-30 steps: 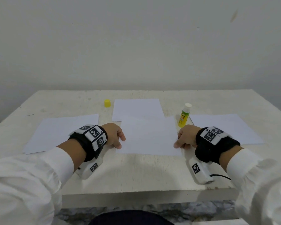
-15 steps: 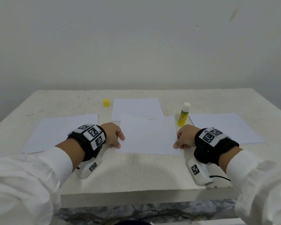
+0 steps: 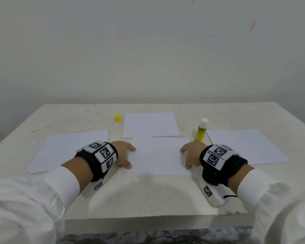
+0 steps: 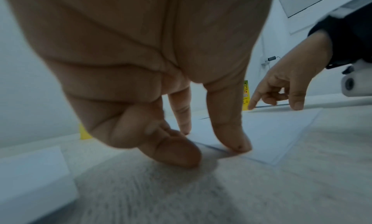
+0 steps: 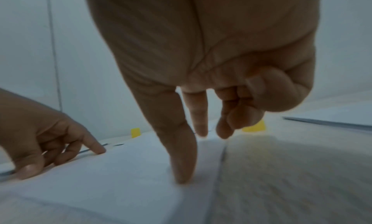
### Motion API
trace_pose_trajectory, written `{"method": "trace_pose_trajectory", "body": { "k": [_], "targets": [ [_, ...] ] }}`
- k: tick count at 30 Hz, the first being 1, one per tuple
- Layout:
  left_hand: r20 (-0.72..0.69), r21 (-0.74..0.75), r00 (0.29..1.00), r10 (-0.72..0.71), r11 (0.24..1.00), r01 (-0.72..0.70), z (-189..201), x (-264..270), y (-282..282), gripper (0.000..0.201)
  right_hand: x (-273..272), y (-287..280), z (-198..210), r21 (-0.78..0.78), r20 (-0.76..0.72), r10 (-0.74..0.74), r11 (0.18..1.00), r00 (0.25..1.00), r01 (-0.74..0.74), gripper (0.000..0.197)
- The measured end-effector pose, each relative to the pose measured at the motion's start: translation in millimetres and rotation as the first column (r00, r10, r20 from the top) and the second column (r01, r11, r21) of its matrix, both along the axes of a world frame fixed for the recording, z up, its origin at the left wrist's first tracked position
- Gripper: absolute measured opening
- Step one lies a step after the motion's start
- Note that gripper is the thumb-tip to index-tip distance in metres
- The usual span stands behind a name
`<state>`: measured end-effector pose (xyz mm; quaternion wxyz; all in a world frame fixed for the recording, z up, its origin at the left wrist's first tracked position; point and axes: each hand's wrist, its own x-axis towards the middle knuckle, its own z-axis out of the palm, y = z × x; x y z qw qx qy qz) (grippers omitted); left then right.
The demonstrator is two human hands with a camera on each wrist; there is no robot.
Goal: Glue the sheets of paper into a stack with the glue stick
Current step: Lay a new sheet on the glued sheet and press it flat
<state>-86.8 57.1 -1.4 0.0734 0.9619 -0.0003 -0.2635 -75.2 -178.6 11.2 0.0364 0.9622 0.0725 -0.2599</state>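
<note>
Soft even light, faint shadows under the wrists; both wrist views dim, blurred and edge-warped

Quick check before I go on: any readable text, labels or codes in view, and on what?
Yellow-green glue stick: dark print on its label, too small and blurred to read.
Black-and-white square marker patterns on the left wristband and right wristband: codes, no readable words.
White paper sheets, such as the middle one: blank.

A plain off-white wall (image 3: pixel 148 50) with a few small marks rises behind the pale, scuffed tabletop (image 3: pixel 148 196); mottled grey floor (image 3: pixel 157 236) shows below
</note>
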Motion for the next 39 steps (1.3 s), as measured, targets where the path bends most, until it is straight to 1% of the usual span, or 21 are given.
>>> {"method": "trace_pose_trajectory", "body": {
  "k": [2,4,8,11,13,16,19,22,23,24,26,28,30,34,39],
  "targets": [
    [-0.007,0.01,1.0,0.002,1.0,-0.002,1.2,-3.8,-0.4,0.074,2.3,12.8,-1.0,-0.042,0.0,0.035,0.999,0.999,-0.034,0.066],
    [-0.001,0.035,1.0,-0.006,0.999,0.006,1.2,-7.4,-0.3,0.074,6.0,28.0,-4.0,-0.041,-0.002,0.088,0.995,0.996,-0.089,0.072],
    [0.003,0.063,1.0,-0.016,0.998,0.016,-2.0,-12.2,2.2,0.074,10.4,64.7,-13.4,0.041,0.001,0.24,0.97,0.971,-0.239,0.084],
    [0.003,0.063,1.0,-0.006,0.998,0.006,-1.2,-14.0,4.2,0.074,11.5,81.2,-20.5,0.084,-0.031,0.316,0.946,0.948,-0.313,0.098],
    [-0.005,0.063,1.0,-0.001,0.998,0.001,-1.7,-12.6,5.5,0.074,15.0,76.1,-22.8,0.058,-0.057,0.324,0.945,0.944,-0.321,0.107],
    [-0.026,0.09,1.0,-0.016,0.996,0.019,-0.5,-11.8,5.4,0.073,21.1,44.6,-20.0,0.006,-0.092,0.287,0.958,0.954,-0.287,0.117],
    [-0.068,0.192,0.996,-0.055,0.979,0.068,6.8,-8.8,0.1,0.073,21.1,10.4,-14.7,0.004,-0.099,0.242,0.97,0.965,-0.243,0.117],
    [-0.088,0.332,0.986,-0.145,0.929,0.166,9.5,3.6,-17.2,0.07,19.2,2.2,-14.4,0.016,-0.081,0.238,0.971,0.968,-0.238,0.114],
    [-0.059,0.357,0.981,-0.184,0.914,0.193,7.3,8.8,-27.0,0.075,19.5,4.1,-14.7,0.009,-0.078,0.242,0.97,0.967,-0.242,0.113],
    [-0.025,0.354,0.972,-0.233,0.908,0.226,3.0,13.8,-38.7,0.086,20.0,6.3,-14.8,-0.004,-0.076,0.246,0.969,0.966,-0.247,0.113],
    [0.033,0.283,0.941,-0.337,0.906,0.314,-4.5,18.7,-68.5,0.11,20.9,10.2,-14.6,-0.031,-0.073,0.252,0.967,0.965,-0.254,0.114],
    [0.098,0.185,0.914,-0.395,0.909,0.373,-9.8,20.5,-96.1,0.118,21.9,12.0,-16.8,-0.045,-0.056,0.261,0.964,0.964,-0.264,0.114],
    [0.127,0.14,0.902,-0.412,0.908,0.395,-18.0,24.4,-108.9,0.121,22.7,11.5,-19.5,-0.043,-0.035,0.272,0.961,0.962,-0.273,0.114],
    [-0.007,0.224,0.932,-0.363,0.908,0.355,-28.7,28.5,-93.6,0.133,21.6,7.5,-18.2,-0.027,-0.058,0.261,0.964,0.963,-0.263,0.116],
    [-0.051,0.253,0.951,-0.305,0.917,0.308,-21.6,25.1,-36.6,0.135,25.2,7.6,-21.8,-0.01,-0.069,0.255,0.967,0.964,-0.256,0.117]
  ]
}}
